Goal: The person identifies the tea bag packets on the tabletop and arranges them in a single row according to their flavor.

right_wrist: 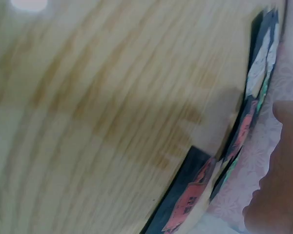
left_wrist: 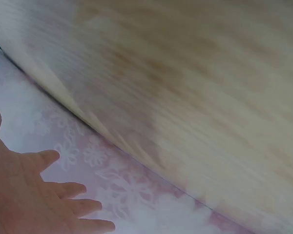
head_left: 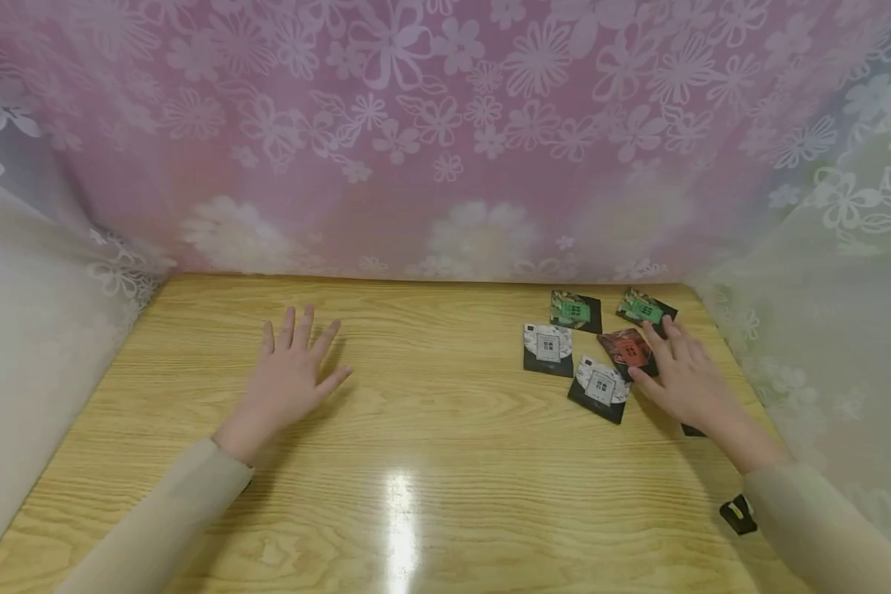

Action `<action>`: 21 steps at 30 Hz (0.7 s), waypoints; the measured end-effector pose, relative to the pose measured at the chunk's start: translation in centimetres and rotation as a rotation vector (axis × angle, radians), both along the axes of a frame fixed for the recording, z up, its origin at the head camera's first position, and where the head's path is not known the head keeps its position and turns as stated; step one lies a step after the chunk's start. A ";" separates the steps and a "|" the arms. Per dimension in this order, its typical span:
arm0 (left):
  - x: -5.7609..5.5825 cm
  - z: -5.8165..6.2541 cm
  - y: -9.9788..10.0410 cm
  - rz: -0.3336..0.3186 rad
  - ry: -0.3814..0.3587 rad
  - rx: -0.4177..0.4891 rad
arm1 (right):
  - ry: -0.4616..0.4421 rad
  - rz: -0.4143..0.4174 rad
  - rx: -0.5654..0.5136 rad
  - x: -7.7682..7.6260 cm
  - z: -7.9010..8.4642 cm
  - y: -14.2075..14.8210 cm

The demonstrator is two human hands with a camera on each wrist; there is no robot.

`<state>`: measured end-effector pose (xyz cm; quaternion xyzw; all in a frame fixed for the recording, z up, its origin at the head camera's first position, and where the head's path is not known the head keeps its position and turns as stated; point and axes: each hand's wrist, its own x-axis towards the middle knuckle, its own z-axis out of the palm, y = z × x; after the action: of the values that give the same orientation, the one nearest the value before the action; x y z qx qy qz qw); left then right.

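My left hand [head_left: 289,375] is over the left part of the wooden table, fingers straight and spread, holding nothing. On the right, my right hand [head_left: 686,375] is over a group of flat square packets, its fingers extended and apart. Its fingertips overlap a green-and-black packet [head_left: 642,308] and a red-and-black packet [head_left: 628,351] in the head view. Left of these lie another green packet [head_left: 575,311] and two white-and-black packets, one upper [head_left: 548,349] and one lower [head_left: 600,388]. A further red-labelled packet [right_wrist: 185,202] shows in the right wrist view, mostly hidden under my hand in the head view.
A small black object [head_left: 738,515] with a yellow mark sits beside my right sleeve. Flower-patterned pink cloth [head_left: 445,148] hangs along the table's far edge, with pale curtains at the left [head_left: 30,289] and right [head_left: 846,330]. Light glares off the wooden table [head_left: 445,445] near the front.
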<state>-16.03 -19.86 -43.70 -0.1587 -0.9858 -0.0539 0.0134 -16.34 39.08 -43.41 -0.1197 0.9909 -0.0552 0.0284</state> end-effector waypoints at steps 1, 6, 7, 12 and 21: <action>-0.2 0.0 0.4 -0.010 -0.002 -0.004 | -0.002 0.010 -0.001 -0.2 -0.1 0.0; -0.8 -0.1 2.4 -0.074 0.004 -0.025 | -0.001 0.057 -0.025 -0.7 -0.6 0.3; -0.9 -0.2 2.9 -0.088 0.006 -0.026 | -0.003 0.064 -0.031 -0.8 -0.7 0.3; -1.4 -0.3 5.2 -0.157 0.028 -0.041 | -0.009 0.107 -0.043 -1.3 -1.3 0.4; -3.2 -0.1 9.8 -0.282 0.010 -0.065 | -0.030 0.164 -0.018 -2.1 -2.2 0.4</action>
<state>-19.19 -10.03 -43.81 -0.2962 -0.9549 -0.0224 0.0056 -18.45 39.43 -45.56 -0.1998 0.9767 -0.0635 0.0465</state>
